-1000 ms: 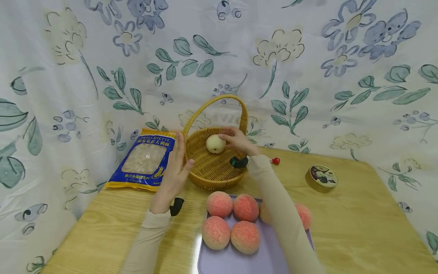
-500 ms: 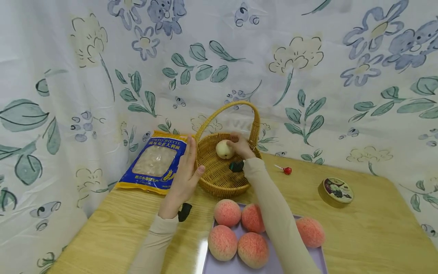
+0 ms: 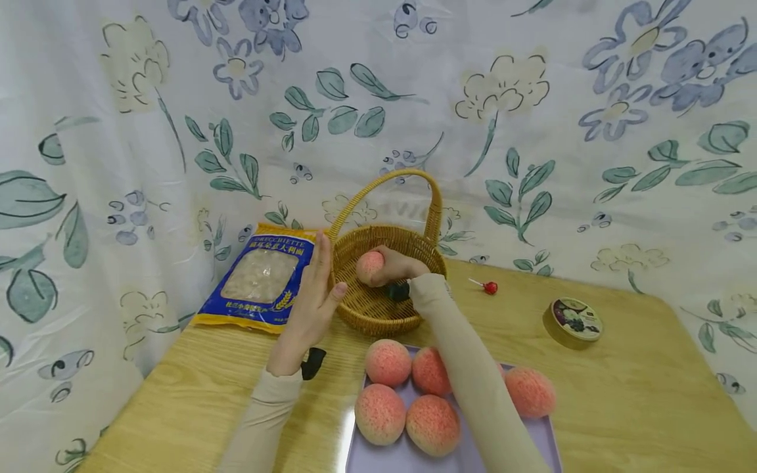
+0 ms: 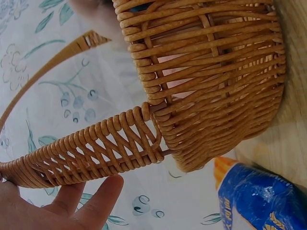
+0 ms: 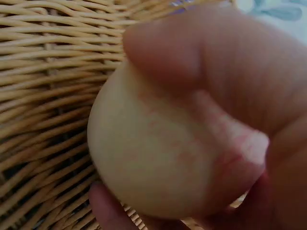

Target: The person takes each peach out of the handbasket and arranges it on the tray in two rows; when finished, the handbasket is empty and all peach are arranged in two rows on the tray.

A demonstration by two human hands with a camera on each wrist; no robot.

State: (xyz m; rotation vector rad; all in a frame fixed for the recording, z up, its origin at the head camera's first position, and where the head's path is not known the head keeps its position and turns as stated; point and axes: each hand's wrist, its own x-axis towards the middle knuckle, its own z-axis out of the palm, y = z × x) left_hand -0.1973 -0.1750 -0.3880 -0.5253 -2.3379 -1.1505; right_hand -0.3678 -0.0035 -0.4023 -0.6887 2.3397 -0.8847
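Inside the wicker basket [image 3: 372, 323], my right hand [image 3: 403, 265] grips a peach [image 3: 370, 269], its pink side facing the head camera. The right wrist view shows the thumb curled over the peach [image 5: 148, 143] and fingertips beneath it, close to the woven wall. My left hand [image 3: 310, 312] stands at the basket's left side, fingers straight. In the left wrist view, fingertips of the left hand [image 4: 72, 206] lie along the foot of the basket's handle [image 4: 91, 153].
A purple tray [image 3: 539, 437] with several peaches [image 3: 380, 414] sits in front of the basket. A blue and yellow pasta bag [image 3: 260, 276] lies to its left. Rightward are a red lollipop [image 3: 489, 288] and a round tin [image 3: 573, 320]. A floral curtain [image 3: 426, 112] hangs behind.
The peach in the basket has turned from its pale side to its pink side and sits slightly lower, the right hand now gripping it. The left hand keeps its place; the head view has shifted.
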